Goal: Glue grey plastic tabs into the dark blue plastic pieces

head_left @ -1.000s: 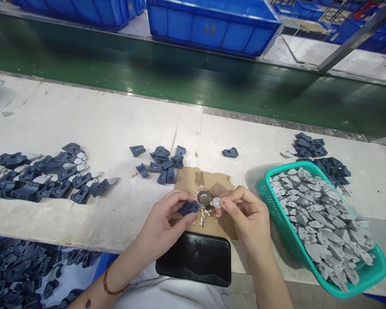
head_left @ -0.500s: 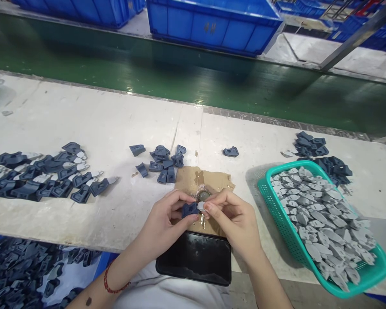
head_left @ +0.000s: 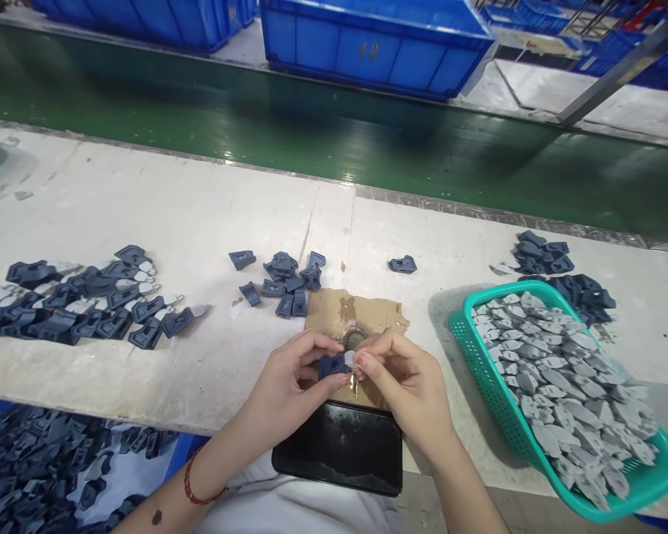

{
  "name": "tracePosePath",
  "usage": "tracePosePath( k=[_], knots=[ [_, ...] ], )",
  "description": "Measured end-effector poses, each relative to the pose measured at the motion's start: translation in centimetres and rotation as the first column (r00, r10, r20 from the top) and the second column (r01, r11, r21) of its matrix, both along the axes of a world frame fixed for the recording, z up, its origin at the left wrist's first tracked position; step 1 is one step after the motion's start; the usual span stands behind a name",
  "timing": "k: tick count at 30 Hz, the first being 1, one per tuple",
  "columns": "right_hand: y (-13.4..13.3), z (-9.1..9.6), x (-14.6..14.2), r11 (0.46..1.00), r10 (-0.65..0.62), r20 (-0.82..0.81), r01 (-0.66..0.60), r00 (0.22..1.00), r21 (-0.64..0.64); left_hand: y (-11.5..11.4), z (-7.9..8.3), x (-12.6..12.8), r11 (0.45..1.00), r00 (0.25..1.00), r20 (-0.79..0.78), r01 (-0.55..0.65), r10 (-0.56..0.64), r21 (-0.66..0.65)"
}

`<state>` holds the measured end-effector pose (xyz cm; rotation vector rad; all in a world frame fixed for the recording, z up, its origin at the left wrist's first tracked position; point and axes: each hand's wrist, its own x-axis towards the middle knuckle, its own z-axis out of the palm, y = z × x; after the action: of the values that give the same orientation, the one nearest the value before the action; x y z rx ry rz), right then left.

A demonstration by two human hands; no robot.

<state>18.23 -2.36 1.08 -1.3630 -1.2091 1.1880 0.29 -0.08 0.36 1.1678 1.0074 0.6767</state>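
My left hand (head_left: 289, 386) pinches a small dark blue plastic piece (head_left: 332, 366) near the table's front edge. My right hand (head_left: 406, 382) pinches a small light grey insert (head_left: 349, 359) and presses it against that blue piece. Both hands meet just in front of a small round cap of glue (head_left: 355, 339) that sits on a scrap of brown cardboard (head_left: 361, 311).
A teal basket (head_left: 479, 371) of grey inserts sits at the right. Piles of blue pieces lie at the left (head_left: 83, 304), in the middle (head_left: 283, 282) and at far right (head_left: 568, 274). A black phone (head_left: 339, 449) lies below my hands. A green conveyor (head_left: 312, 133) and blue crates (head_left: 367, 44) lie behind.
My right hand has moved left from the glue cap with the grey insert and brought it against the blue piece in my left hand. The view has shifted slightly.
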Motion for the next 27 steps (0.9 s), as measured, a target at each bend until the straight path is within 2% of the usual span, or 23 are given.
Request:
tracePosePath(
  k=[3,6,10,12,21,27],
  knots=[
    [-0.12,-0.08,0.02,0.999,-0.024,-0.039,0.026,0.999,0.03,-0.1,0.23,-0.12,0.984,0.992,-0.111,0.071,-0.053,0.161],
    [-0.26,-0.13,0.23,0.998,-0.006,0.047,0.002,0.999,0.068,-0.15,0.35,-0.39,0.944,0.969,-0.223,0.172,-0.11,0.281],
    [-0.32,-0.07,0.59,0.989,0.076,0.257,-0.106,0.963,0.102,-0.06,0.26,-0.57,0.939,0.963,-0.242,0.188,-0.119,0.288],
    [-0.35,-0.02,0.65,0.983,0.1,0.296,-0.141,0.95,0.12,-0.03,0.22,-0.53,0.941,0.967,-0.229,0.174,-0.109,0.29],
    [-0.53,0.16,0.42,0.986,0.143,0.127,-0.153,0.981,0.071,-0.38,0.22,-0.62,0.94,0.981,-0.169,0.147,-0.098,0.308],
    [-0.86,0.24,0.0,0.986,0.128,0.158,-0.143,0.979,0.09,-0.21,0.56,-0.78,0.917,0.98,-0.16,0.173,-0.122,0.361]
  ],
)
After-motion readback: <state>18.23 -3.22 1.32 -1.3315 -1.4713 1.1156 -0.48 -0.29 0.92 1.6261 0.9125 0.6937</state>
